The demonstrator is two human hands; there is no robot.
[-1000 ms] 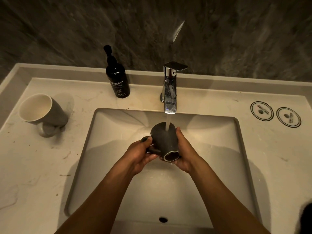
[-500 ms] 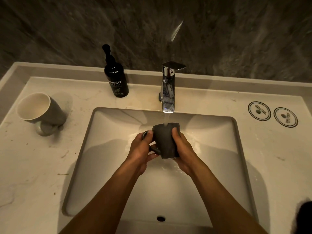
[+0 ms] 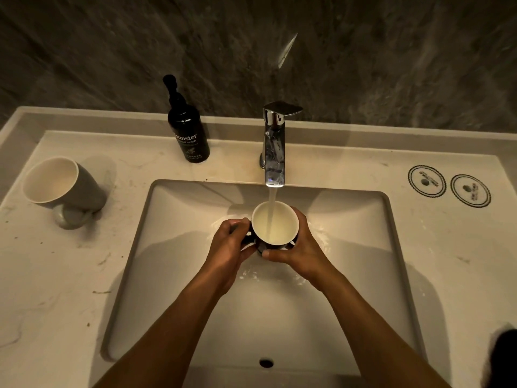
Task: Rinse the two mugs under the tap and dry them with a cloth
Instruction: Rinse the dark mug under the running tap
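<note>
A dark mug with a pale inside (image 3: pixel 281 228) is held upright over the sink basin (image 3: pixel 173 247), right under the chrome tap (image 3: pixel 275 147). Water runs from the spout straight into the mug. My left hand (image 3: pixel 228 247) grips its handle on the left side, and my right hand (image 3: pixel 302 247) wraps its right wall and base. A second grey mug (image 3: pixel 67 189) lies on its side on the counter at the far left, mouth facing the camera, handle down.
A black hand wash pump bottle (image 3: pixel 187 133) stands at the back of the counter, left of the tap. Two round printed coasters (image 3: pixel 426 181) lie on the counter at the right. A dark object (image 3: pixel 503 357) shows at the bottom right edge. An overflow hole (image 3: pixel 266 362) sits in the basin's near wall.
The mug was tipped with its base toward me and water hitting its outside; both hands have turned it upright, so the stream now falls inside it.
</note>
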